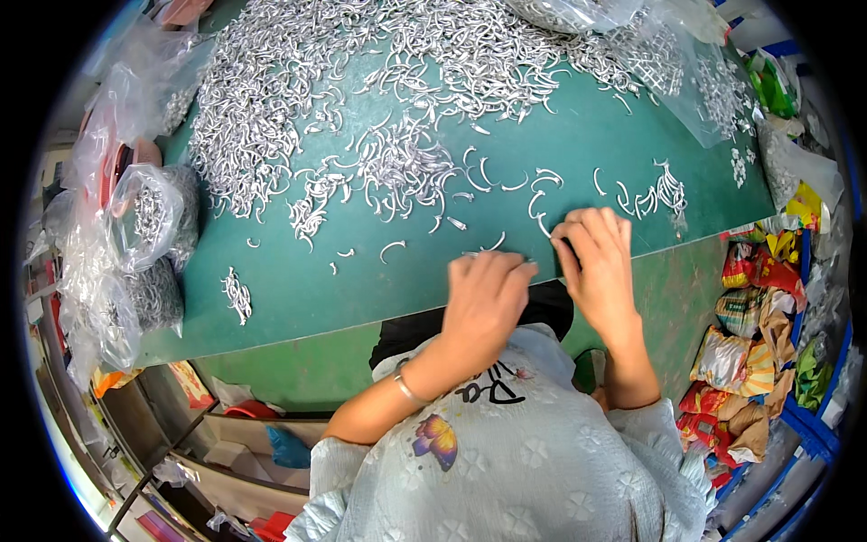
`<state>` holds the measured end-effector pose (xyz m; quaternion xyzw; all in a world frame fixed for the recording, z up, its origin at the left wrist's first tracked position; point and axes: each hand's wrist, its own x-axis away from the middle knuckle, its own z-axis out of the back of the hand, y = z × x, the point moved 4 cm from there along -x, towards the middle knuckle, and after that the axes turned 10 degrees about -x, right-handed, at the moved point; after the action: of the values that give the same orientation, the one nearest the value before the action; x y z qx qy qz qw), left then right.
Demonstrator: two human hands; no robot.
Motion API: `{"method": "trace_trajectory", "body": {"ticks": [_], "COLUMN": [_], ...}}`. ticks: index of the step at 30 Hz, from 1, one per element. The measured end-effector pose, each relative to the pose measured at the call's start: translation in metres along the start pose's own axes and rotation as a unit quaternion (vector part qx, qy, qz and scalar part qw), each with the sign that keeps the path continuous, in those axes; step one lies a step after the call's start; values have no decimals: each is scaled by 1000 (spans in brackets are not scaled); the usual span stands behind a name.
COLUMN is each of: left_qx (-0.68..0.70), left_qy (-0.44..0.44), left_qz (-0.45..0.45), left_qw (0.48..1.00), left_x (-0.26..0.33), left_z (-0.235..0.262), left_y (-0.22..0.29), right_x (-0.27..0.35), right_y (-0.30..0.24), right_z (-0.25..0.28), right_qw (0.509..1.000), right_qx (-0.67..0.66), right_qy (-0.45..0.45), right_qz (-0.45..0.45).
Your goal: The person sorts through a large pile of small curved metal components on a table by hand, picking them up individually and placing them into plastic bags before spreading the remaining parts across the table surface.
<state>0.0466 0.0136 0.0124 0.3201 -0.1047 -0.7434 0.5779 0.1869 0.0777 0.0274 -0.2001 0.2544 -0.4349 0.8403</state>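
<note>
Small curved silver metal pieces point(406, 167) lie scattered over the green table point(298, 298). My left hand point(488, 294) is closed at the table's near edge, fingers bent down and pressed together. A small bit shows by its fingertips, too hidden to name. Just to its right, my right hand point(598, 262) is curled, thumb and fingers pinched at the end of a curved silver piece point(543, 226). The two hands are close but apart. Loose curved pieces lie just beyond them, and one thin piece point(495, 242) lies right above the left knuckles.
A big heap of silver pieces point(262, 99) covers the far table. Small piles lie at left point(237, 296) and right point(666, 190). Clear plastic bags of parts point(149, 226) stand at the left edge; another bag point(695, 81) lies far right. Shelves with colourful packages point(745, 352) stand right.
</note>
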Motion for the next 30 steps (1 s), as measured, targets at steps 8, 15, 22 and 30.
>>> {"method": "trace_trajectory", "body": {"ticks": [8,15,22,30], "left_qx": [-31,-99,-119,-69], "left_qy": [27,14,20,19], "left_qz": [60,95,99,62], "left_qw": [997,990,988,995], "left_x": [5,-3,4,-12], "left_z": [14,15,24,-1], "left_y": [-15,-28,-39,-17], "right_x": [-1,4,-1,-5], "right_y": [9,6,7,11], "right_z": [12,-10,-13,-13], "right_qw": [990,992,978,987], "right_qx": [-142,-122,-183,-157], "right_qy": [3,-22,-40,-12], "right_qz": [-17,32,91,46]}}
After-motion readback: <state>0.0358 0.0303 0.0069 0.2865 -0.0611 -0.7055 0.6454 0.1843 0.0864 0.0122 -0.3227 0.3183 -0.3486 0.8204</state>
